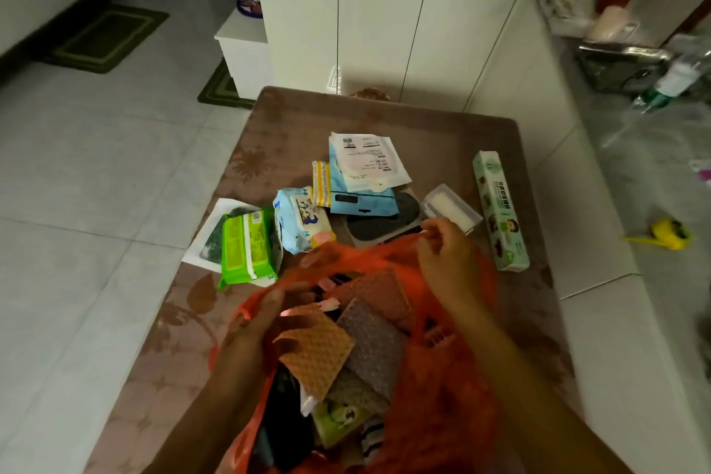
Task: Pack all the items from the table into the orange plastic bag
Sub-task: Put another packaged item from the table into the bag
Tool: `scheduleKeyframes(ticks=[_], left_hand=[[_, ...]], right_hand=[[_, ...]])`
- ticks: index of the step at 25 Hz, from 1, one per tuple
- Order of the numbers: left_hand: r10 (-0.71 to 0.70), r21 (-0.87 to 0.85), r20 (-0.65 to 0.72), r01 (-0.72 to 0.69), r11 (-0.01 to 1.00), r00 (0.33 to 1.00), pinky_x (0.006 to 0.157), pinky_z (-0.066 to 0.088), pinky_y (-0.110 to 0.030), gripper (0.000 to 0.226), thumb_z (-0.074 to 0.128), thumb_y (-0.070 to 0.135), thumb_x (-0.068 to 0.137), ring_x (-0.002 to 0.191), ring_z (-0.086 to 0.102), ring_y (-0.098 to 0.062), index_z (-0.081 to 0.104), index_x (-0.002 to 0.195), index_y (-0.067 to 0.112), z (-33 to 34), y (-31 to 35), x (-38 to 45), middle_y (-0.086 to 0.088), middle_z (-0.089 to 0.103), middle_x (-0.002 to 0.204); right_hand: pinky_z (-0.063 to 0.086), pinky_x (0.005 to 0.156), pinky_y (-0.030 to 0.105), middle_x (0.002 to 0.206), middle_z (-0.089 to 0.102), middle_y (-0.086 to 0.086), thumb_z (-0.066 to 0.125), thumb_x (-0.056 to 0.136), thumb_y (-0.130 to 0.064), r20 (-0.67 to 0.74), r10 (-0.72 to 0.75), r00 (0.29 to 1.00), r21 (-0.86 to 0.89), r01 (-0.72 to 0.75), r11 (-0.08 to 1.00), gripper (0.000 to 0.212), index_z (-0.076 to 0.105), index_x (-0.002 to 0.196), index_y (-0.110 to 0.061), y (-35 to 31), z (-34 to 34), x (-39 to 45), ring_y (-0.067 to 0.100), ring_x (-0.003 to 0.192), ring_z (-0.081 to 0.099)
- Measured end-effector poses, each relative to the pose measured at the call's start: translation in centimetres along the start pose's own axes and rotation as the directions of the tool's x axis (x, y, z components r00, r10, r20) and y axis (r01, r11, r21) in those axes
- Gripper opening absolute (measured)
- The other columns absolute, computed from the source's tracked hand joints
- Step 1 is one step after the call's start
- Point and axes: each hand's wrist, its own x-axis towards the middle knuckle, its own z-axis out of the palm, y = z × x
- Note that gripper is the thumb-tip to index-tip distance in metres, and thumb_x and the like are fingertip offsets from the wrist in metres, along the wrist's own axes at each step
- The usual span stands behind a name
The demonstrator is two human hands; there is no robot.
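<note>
We stand over a brown flower-patterned table (238, 165) on a pale tiled floor, with white cabinets (384, 31) beyond it. The translucent orange plastic bag (454, 377) sits open at the table's near edge. Our left hand (261, 323) reaches into its mouth, fingers closed on an orange waffle-textured cloth (317, 352); beside that lie a purple cloth (371, 346) and a reddish cloth (379, 294). Our right hand (446, 254) pinches the bag's far rim. Outside the bag lie a bright green wipes pack (248, 246), a blue-and-white wipes pack (300, 219), a light blue pouch (358, 196) under white paper sheets (367, 160), a clear plastic box (452, 210) and a long pale green carton (500, 212).
</note>
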Motion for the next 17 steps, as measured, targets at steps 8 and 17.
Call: scheduleKeyframes(ticks=[8, 17], left_hand=[[-0.046, -0.007, -0.023, 0.046, 0.999, 0.999, 0.084, 0.047, -0.044, 0.052, 0.036, 0.05, 0.091, 0.098, 0.068, -0.028, 0.065, 0.123, 0.022, 1.7, -1.5, 3.2, -0.01, 0.071, 0.116], [-0.044, 0.255, -0.186, 0.092, 0.963, 0.982, 0.056, 0.041, -0.028, 0.023, 0.052, 0.024, 0.093, 0.068, 0.061, -0.025, 0.067, 0.093, 0.006, -0.5, 1.4, 0.3, -0.012, 0.074, 0.088]], right_hand=[[0.042, 0.1, 0.048, 0.133, 0.052, 0.008, 0.052, 0.094, -0.034, 0.463, 0.313, 0.829, -0.209, -0.241, 0.948, 0.047, 0.038, 0.139, -0.028, 9.2, 7.7, 8.6, 0.026, 0.115, 0.052], [0.045, 0.064, 0.032, 0.084, 0.053, 0.002, 0.045, 0.095, -0.02, 0.031, 0.201, 0.979, 0.085, -0.203, 0.975, 0.011, 0.048, 0.087, -0.027, 7.8, 2.3, 5.9, 0.025, 0.081, 0.057]])
